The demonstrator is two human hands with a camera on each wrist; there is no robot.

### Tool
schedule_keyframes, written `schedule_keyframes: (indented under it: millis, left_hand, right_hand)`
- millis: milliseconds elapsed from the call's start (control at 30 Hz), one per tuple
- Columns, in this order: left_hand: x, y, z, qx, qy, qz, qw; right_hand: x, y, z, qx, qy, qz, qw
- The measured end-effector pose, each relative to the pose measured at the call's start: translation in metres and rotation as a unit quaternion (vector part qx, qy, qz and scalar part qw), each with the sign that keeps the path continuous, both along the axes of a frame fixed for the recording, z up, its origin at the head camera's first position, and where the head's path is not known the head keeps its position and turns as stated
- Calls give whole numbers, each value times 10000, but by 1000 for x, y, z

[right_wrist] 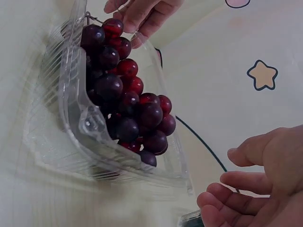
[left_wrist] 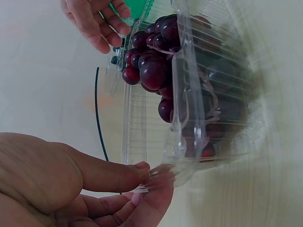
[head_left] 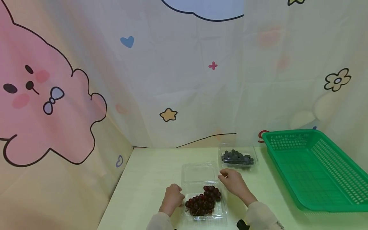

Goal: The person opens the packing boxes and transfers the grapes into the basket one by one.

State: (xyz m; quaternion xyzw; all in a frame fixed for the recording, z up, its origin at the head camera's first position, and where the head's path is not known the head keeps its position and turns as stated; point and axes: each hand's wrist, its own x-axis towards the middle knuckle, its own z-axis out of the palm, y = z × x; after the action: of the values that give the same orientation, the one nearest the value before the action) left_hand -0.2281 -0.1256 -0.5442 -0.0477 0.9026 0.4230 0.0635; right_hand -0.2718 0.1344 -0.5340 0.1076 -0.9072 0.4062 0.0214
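Observation:
Red grapes (head_left: pixel 201 203) lie in a clear plastic container (head_left: pixel 219 209) whose lid (head_left: pixel 200 172) is folded back, away from the person. The left hand (head_left: pixel 172 198) is at the container's left side; in the left wrist view, thumb and index finger of the left hand (left_wrist: pixel 94 184) pinch its clear rim (left_wrist: pixel 182 142). Beyond the container's right side, near the lid, the right hand (head_left: pixel 234 182) hovers with loosely bent fingers. Nothing is between the fingers of the right hand (right_wrist: pixel 255 184) in the right wrist view, and they stand apart from the container.
A second clear container with dark grapes (head_left: pixel 237 158) stands at the back of the table (head_left: pixel 149 172). To the right is a large green basket (head_left: pixel 310 175). A printed curtain (head_left: pixel 184 80) hangs behind the table.

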Motion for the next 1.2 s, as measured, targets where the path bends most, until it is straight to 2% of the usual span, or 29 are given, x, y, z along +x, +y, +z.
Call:
schedule_keyframes:
  millis: [133, 167, 267, 367, 400, 433, 767, 967, 1200]
  left_hand:
    - [-1, 0, 0, 16, -23, 16, 10000]
    - [-2, -1, 0, 26, -26, 23, 10000]
    - [-2, -1, -1, -2, 29, 12, 10000]
    - [-2, -1, 1, -15, 90, 4, 10000]
    - [-2, -1, 1, -16, 103, 3, 9999]
    - [-1, -1, 1, -22, 116, 5, 9999]
    - [-1, -1, -3, 18, 50, 121, 9999]
    - [-1, -1, -1, 86, 94, 63, 9999]
    - [0, -1, -1, 138, 87, 59, 9998]
  right_hand:
    - [3, -2, 8, -74, -52, 83, 9999]
    - [-1, -2, 3, -83, -25, 100, 9999]
    - [1, -4, 9, -76, 3, 191, 9998]
    - [4, -8, 16, -51, 64, 303, 9995]
    - [9, -10, 24, -60, 25, 347, 9994]
    - [11, -11, 26, -63, 18, 381, 9993]
    - [22, -22, 33, -47, -135, 653, 9978]
    - [30, -29, 37, 8, -122, 1048, 9944]
    - [40, -43, 41, 94, 1, 1744, 9846]
